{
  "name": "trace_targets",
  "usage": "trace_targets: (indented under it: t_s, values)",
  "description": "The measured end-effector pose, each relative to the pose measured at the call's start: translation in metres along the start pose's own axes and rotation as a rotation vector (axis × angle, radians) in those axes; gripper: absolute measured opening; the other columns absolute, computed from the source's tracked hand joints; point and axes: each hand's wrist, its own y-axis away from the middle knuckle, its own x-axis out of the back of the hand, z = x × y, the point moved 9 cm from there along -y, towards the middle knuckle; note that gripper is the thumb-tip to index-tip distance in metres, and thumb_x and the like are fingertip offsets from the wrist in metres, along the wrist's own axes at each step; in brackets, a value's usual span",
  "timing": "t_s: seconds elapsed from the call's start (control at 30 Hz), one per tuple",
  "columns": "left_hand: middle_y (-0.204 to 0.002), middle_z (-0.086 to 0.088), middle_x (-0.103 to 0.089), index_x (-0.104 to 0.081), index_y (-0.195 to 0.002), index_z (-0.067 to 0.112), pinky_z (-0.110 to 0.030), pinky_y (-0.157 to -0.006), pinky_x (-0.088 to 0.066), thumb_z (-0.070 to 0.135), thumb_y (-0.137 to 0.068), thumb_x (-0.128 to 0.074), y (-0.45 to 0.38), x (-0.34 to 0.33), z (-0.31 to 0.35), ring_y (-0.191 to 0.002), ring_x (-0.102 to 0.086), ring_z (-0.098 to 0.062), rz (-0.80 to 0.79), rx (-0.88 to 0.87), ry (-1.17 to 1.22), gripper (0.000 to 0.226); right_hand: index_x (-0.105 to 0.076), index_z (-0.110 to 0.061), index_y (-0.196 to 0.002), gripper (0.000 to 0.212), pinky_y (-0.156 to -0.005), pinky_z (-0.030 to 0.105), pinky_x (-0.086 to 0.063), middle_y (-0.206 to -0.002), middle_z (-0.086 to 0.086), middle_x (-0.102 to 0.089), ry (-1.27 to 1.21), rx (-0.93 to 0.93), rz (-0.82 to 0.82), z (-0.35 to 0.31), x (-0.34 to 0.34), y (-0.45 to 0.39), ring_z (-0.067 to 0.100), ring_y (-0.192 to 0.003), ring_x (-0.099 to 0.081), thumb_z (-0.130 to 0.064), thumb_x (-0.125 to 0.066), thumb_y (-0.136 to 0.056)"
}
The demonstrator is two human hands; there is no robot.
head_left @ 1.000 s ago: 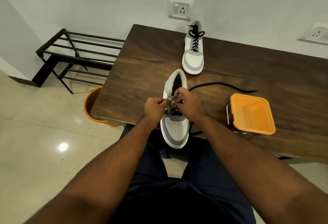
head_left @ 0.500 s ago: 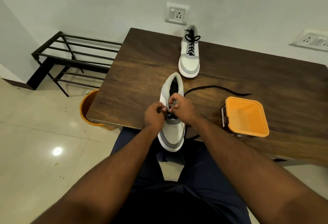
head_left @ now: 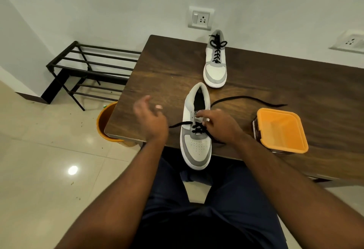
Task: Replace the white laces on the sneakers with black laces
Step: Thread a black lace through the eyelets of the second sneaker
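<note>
surface: dark wood-grain surface (head_left: 295,83), set against a pale wall, its near left corner rounded
near sneaker: grey-white near sneaker (head_left: 197,146) at the surface's front edge, toe hanging over toward the person's lap
black lace: black lace (head_left: 199,127) threaded through the lower eyelets only; one end runs left off the shoe, the other trails right across the surface
far sneaker: far sneaker (head_left: 215,65) near the wall, fully laced in black and tied
left hand: left hand (head_left: 150,118) raised left of the shoe, fingers spread, blurred, holding nothing
right hand: right hand (head_left: 218,125) over the eyelets, fingers curled on the lace; exact pinch unclear
container: orange-lidded container (head_left: 280,130) on the surface, right of the near sneaker
room: black metal rack (head_left: 88,71) on a glossy tiled floor; orange bucket (head_left: 104,122) partly under the surface's corner; wall socket (head_left: 200,18) above the far sneaker
</note>
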Motion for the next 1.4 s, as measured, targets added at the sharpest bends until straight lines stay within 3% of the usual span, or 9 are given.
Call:
trace_targets:
  t_s: [0.13,0.4,0.5,0.6,0.77,0.9,1.13,1.3,1.4]
  values:
    - [-0.109,-0.003,-0.066,-0.064,-0.118,0.014,-0.043,-0.085,-0.058,0.011,-0.094,-0.061,0.039,-0.078,-0.01,-0.099,-0.066,-0.019,-0.594,0.097,0.071,0.024,-0.066,-0.03,-0.122,0.035,-0.104,0.039,-0.039,-0.152,0.004,-0.037,0.148,0.005,-0.093,0.011,-0.004,-0.013,0.03,-0.126,-0.045,-0.016,-0.056,-0.092]
    - [-0.082,0.0,-0.068,-0.072,-0.088,0.009,-0.021,-0.066,-0.048,0.008,-0.092,-0.061,0.041,-0.091,-0.005,-0.077,-0.063,-0.016,-0.727,-0.102,-0.28,0.012,-0.073,-0.017,-0.104,0.018,-0.093,0.029,-0.046,-0.158,0.008,-0.027,0.042,-0.098,-0.046,0.007,-0.008,-0.013,0.024,-0.121,-0.055,-0.016,-0.062,-0.09]
    - [-0.09,-0.004,-0.065,-0.063,-0.082,0.016,-0.032,-0.071,-0.046,0.012,-0.092,-0.056,0.004,-0.054,-0.024,-0.084,-0.061,-0.022,-0.531,-0.017,-0.397,0.014,-0.073,-0.015,-0.098,0.013,-0.097,0.026,-0.043,-0.157,0.005,-0.03,-0.005,-0.116,-0.04,0.015,-0.006,-0.015,0.022,-0.124,-0.054,-0.015,-0.066,-0.088]
    - [-0.117,-0.012,-0.059,-0.065,-0.108,0.012,-0.04,-0.079,-0.046,0.019,-0.095,-0.057,-0.029,0.002,-0.061,-0.102,-0.06,-0.032,-0.268,0.229,-0.537,0.016,-0.073,-0.014,-0.095,0.01,-0.097,0.023,-0.043,-0.157,0.002,-0.03,-0.05,-0.143,-0.028,0.024,-0.005,-0.011,0.02,-0.122,-0.056,-0.015,-0.068,-0.086]
    - [-0.131,-0.007,-0.055,-0.059,-0.127,0.015,-0.035,-0.09,-0.048,0.02,-0.095,-0.06,-0.001,-0.035,-0.028,-0.111,-0.059,-0.025,-0.465,-0.017,-0.383,0.032,-0.072,-0.015,-0.093,0.007,-0.094,0.023,-0.044,-0.158,0.002,-0.027,-0.062,-0.132,-0.029,0.02,-0.01,-0.013,0.02,-0.118,-0.058,-0.015,-0.068,-0.087]
    - [-0.11,-0.007,-0.07,-0.066,-0.116,0.01,-0.046,-0.085,-0.058,0.015,-0.093,-0.064,0.043,-0.086,-0.014,-0.098,-0.067,-0.021,-0.708,0.056,-0.105,0.023,-0.071,-0.016,-0.092,0.006,-0.092,0.019,-0.043,-0.158,0.002,-0.028,-0.069,-0.137,-0.028,0.022,-0.01,-0.013,0.02,-0.119,-0.058,-0.014,-0.07,-0.086]
    - [-0.078,-0.008,-0.071,-0.065,-0.07,0.018,-0.045,-0.072,-0.061,0.008,-0.089,-0.067,0.031,-0.085,-0.027,-0.074,-0.071,-0.026,-0.66,0.116,-0.162,0.022,-0.071,-0.012,-0.09,0.006,-0.095,0.019,-0.043,-0.158,0.002,-0.027,-0.117,-0.148,-0.032,0.027,-0.015,-0.013,0.02,-0.125,-0.055,-0.009,-0.07,-0.085]
    - [-0.09,-0.014,-0.069,-0.057,-0.08,0.015,-0.033,-0.049,-0.058,0.009,-0.093,-0.061,-0.005,-0.021,-0.072,-0.049,-0.063,-0.019,-0.266,0.424,-0.058,0.016,-0.071,-0.009,-0.091,0.007,-0.087,0.012,-0.038,-0.157,-0.001,-0.028,-0.163,-0.192,-0.025,0.033,-0.017,-0.01,0.017,-0.124,-0.054,-0.006,-0.07,-0.085]
    - [-0.1,-0.001,-0.062,-0.057,-0.101,0.016,-0.027,-0.046,-0.055,0.003,-0.092,-0.063,0.004,-0.035,-0.043,-0.05,-0.06,-0.018,-0.354,0.37,0.104,0.016,-0.072,-0.009,-0.091,0.008,-0.085,0.007,-0.035,-0.157,-0.002,-0.029,-0.187,-0.193,-0.005,0.033,-0.017,-0.01,0.015,-0.124,-0.054,-0.006,-0.071,-0.084]
